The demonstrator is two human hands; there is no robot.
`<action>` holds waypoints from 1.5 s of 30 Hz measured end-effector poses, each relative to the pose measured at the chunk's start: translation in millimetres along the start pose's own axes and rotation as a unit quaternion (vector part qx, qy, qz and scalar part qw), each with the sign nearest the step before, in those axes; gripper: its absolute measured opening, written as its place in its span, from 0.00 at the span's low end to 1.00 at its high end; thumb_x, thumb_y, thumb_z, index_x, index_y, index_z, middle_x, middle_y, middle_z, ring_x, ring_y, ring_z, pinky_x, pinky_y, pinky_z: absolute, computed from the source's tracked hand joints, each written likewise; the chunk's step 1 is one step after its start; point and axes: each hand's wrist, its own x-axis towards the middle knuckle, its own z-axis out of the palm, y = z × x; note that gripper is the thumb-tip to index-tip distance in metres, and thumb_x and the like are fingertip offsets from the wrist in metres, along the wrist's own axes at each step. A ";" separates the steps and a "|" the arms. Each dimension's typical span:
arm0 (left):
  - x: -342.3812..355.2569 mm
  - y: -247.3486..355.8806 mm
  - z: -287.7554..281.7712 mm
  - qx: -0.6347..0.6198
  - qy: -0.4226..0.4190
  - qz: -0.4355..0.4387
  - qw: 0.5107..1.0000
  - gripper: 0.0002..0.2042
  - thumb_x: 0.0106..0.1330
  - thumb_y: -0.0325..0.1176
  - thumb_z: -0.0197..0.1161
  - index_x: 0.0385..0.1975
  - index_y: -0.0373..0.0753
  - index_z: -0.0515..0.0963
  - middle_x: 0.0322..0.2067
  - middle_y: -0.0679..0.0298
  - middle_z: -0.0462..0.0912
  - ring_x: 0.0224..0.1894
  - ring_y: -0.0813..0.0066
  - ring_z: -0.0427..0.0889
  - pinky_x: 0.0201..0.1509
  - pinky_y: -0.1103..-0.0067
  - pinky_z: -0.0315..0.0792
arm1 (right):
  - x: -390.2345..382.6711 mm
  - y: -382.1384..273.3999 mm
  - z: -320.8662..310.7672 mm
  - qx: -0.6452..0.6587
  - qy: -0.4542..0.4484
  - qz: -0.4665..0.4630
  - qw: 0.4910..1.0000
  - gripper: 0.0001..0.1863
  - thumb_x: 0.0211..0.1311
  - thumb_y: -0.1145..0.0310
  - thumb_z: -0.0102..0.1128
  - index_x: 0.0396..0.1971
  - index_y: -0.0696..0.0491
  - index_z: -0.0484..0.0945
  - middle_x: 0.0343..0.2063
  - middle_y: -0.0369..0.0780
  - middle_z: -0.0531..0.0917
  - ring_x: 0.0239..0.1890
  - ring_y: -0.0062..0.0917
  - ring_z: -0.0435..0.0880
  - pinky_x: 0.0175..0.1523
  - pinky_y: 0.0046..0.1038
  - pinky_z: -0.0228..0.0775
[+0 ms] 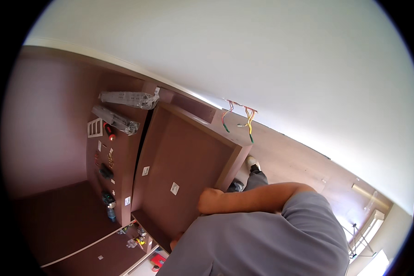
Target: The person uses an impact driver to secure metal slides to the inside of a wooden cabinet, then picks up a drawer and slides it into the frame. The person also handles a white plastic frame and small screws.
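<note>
Head view: brown open-fronted box panel unit (pixel 188 152) stands tilted in the picture ahead of the person, two pale labels (pixel 175 188) on its broad inner face. Right forearm crosses from the right; right hand (pixel 209 201) sits at the near end of the unit's right side wall, knuckles up. Its fingers look curled in, but their tips are hidden; cannot tell whether they grip the wall. Left hand (pixel 175 242) shows only partly past the grey shirt (pixel 262 244), near the unit's lower left side; state of its fingers cannot be told. Broad face of the unit lies between and beyond both hands. To the left, a brown cabinet surface (pixel 124 170) carries two plastic-wrapped bundles (pixel 129 99) and a red-and-black tool (pixel 109 132). Beyond the unit, loose coloured wires (pixel 250 124) hang from the white wall (pixel 244 50).
</note>
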 end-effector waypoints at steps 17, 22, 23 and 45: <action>-10.7 64.3 -22.4 -0.043 0.067 0.018 0.997 0.12 0.55 0.46 0.73 0.29 0.44 0.84 0.28 0.57 0.85 0.31 0.52 0.86 0.34 0.61 0.79 | -8.0 8.8 -2.5 -0.054 -0.004 0.025 0.998 0.06 0.55 0.67 0.60 0.32 0.47 0.84 0.30 0.36 0.88 0.35 0.34 0.90 0.36 0.37 0.83; 3.2 53.3 -30.0 -0.062 0.137 0.032 0.988 0.15 0.46 0.44 0.81 0.24 0.43 0.82 0.24 0.59 0.83 0.28 0.54 0.84 0.30 0.62 0.77 | 11.1 14.6 -33.1 -0.126 -0.023 0.032 0.991 0.06 0.57 0.66 0.59 0.31 0.45 0.84 0.26 0.36 0.87 0.34 0.32 0.90 0.35 0.36 0.82; 6.8 47.8 -34.3 -0.067 0.147 0.025 0.987 0.16 0.46 0.44 0.81 0.23 0.43 0.81 0.23 0.59 0.83 0.27 0.54 0.84 0.29 0.62 0.76 | 17.7 16.3 -39.8 -0.136 -0.016 0.028 0.990 0.06 0.57 0.66 0.59 0.31 0.45 0.84 0.27 0.36 0.88 0.34 0.32 0.90 0.35 0.36 0.82; 121.6 -22.5 -53.3 -0.055 0.152 -0.027 0.987 0.18 0.48 0.47 0.80 0.24 0.44 0.78 0.23 0.56 0.85 0.30 0.50 0.86 0.34 0.60 0.79 | 139.1 68.5 -57.8 -0.189 -0.074 0.097 0.974 0.10 0.58 0.68 0.60 0.39 0.45 0.83 0.36 0.39 0.89 0.43 0.36 0.90 0.43 0.41 0.82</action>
